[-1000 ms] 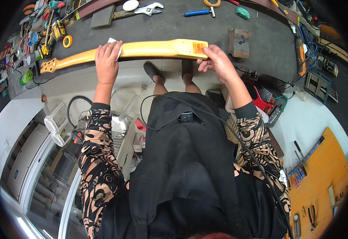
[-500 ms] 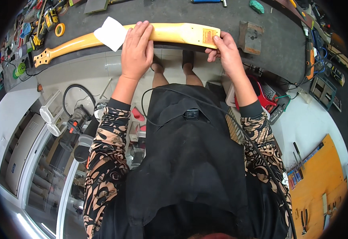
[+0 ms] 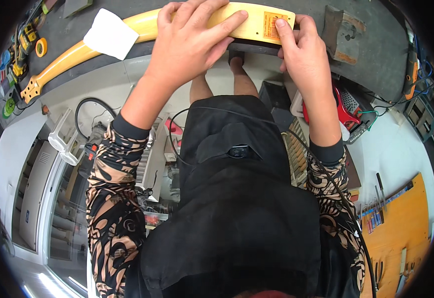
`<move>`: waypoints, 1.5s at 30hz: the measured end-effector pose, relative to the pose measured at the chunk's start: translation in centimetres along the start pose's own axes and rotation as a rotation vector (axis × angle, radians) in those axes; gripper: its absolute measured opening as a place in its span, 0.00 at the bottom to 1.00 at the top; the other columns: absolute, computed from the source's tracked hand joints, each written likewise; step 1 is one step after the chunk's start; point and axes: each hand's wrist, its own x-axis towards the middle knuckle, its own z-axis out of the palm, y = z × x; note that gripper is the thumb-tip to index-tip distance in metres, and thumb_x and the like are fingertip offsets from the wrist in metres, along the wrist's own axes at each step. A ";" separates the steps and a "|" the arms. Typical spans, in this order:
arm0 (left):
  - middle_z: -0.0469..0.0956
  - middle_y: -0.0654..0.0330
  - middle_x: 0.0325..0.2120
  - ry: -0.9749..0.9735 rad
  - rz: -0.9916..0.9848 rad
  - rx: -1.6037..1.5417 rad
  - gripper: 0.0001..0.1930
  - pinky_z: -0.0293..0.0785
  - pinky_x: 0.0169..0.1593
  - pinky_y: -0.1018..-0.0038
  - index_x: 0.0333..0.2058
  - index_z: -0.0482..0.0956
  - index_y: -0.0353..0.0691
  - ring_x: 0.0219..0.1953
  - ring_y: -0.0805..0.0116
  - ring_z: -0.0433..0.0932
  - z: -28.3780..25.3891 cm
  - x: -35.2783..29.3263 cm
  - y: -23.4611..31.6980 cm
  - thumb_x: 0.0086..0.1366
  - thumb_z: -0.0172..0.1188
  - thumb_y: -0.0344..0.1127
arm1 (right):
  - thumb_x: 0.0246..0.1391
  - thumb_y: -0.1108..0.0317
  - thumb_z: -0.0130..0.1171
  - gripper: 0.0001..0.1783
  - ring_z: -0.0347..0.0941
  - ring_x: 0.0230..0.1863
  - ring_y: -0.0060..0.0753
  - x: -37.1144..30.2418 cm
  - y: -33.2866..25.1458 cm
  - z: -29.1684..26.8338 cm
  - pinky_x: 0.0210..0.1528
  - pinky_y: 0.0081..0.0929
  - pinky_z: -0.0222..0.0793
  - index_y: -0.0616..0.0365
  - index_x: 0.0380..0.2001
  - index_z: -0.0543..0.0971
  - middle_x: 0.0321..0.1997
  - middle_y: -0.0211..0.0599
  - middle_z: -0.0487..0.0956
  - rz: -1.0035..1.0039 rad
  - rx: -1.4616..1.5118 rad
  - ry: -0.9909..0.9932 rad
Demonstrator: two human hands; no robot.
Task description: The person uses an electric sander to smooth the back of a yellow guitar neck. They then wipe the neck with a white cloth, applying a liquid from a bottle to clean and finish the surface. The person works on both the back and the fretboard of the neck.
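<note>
A long yellow wooden guitar neck (image 3: pixel 142 25) lies along the front of a grey workbench (image 3: pixel 376 54), its headstock (image 3: pixel 30 89) at the far left. My left hand (image 3: pixel 189 42) presses flat on its heel end, fingers spread over the wood. My right hand (image 3: pixel 301 47) grips the heel's right tip, the index finger on an orange label (image 3: pixel 269 27) stuck there. A white square of paper or cloth (image 3: pixel 110 34) rests on the neck to the left of my left hand.
A wooden block (image 3: pixel 343 30) sits on the bench right of my right hand. Hand tools and a yellow tape roll (image 3: pixel 40 47) crowd the bench's left end. A red tool (image 3: pixel 343 111), cables and boxes lie below the bench. An orange board (image 3: pixel 400 223) holds tools at lower right.
The view has closed in on the bench. My left hand slid right along the neck to the heel. My right hand stayed at the labelled end.
</note>
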 end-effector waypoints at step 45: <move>0.76 0.57 0.76 0.134 -0.376 0.203 0.25 0.46 0.86 0.46 0.74 0.77 0.44 0.82 0.51 0.66 -5.6 -14.3 -14.0 0.86 0.53 0.45 | 0.75 0.54 0.70 0.24 0.82 0.21 0.25 0.0 2.3 -3.0 0.23 0.21 0.75 0.59 0.58 0.73 0.31 0.34 0.83 0.029 0.443 -0.537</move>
